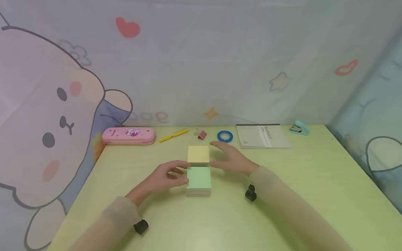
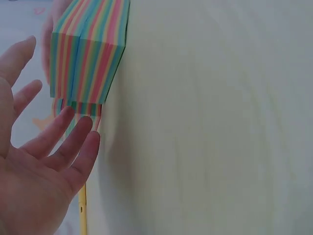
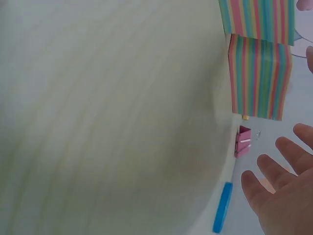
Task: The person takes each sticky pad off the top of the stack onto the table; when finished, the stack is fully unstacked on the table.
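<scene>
Two thick stacks of coloured sticky notes stand one behind the other in the head view. The nearer stack [image 1: 199,177] has a green top; the farther stack [image 1: 198,154] has a yellow top. Striped layers of pink, yellow, green and blue show on the sides of the near stack [image 2: 83,66] in the left wrist view. My left hand [image 1: 163,178] is at the left of the green-topped stack, its thumb tip right at that stack's edge and its fingers spread. To the right of the yellow-topped stack is my right hand [image 1: 233,159], fingers apart, holding nothing.
Along the table's back edge lie a pink pencil case [image 1: 128,136], a yellow pen [image 1: 173,135], pink binder clips [image 1: 202,135], a roll of blue tape [image 1: 224,136], a notebook [image 1: 263,136] and a mint stapler [image 1: 299,128]. A printed cloth [image 1: 194,69] hangs behind.
</scene>
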A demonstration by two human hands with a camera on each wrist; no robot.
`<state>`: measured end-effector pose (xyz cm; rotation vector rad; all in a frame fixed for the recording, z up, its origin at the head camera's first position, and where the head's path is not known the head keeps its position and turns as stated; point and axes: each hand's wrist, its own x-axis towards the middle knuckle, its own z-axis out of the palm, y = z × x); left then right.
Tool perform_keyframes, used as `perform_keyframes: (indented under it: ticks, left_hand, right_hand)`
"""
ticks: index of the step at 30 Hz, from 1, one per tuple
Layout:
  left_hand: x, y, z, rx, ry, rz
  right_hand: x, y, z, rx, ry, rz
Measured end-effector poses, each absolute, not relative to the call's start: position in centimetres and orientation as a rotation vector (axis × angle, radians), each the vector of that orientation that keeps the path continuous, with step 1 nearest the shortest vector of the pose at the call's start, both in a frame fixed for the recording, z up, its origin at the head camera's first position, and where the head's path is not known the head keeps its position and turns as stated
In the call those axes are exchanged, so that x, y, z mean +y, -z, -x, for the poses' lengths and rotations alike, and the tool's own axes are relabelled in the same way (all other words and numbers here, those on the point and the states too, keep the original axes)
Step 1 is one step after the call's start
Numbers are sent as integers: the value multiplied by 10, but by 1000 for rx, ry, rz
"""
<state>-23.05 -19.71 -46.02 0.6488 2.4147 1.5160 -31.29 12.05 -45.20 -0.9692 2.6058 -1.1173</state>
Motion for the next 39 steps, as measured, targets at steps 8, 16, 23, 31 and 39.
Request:
perform_keyframes:
  ticks: [8,16,23,31,39]
  left_hand:
    - [-190,468,231,2332,-1552,-644]
    - [-187,471,232,2345,-1555,-592]
    - [-187,475,232,2360,-1544,-576]
    - [-185,470,232,2362,-1521,-570]
    - [-186,470,230,2343,-1526,-564]
  right_hand:
    - [106,458,322,2566,1091,941]
    - [99,456,328,2558,1070,931]
    - [98,455,333,2587,1009,980]
    - [99,457,336,2598,1091,948]
    - [102,456,335,2576,1188,942]
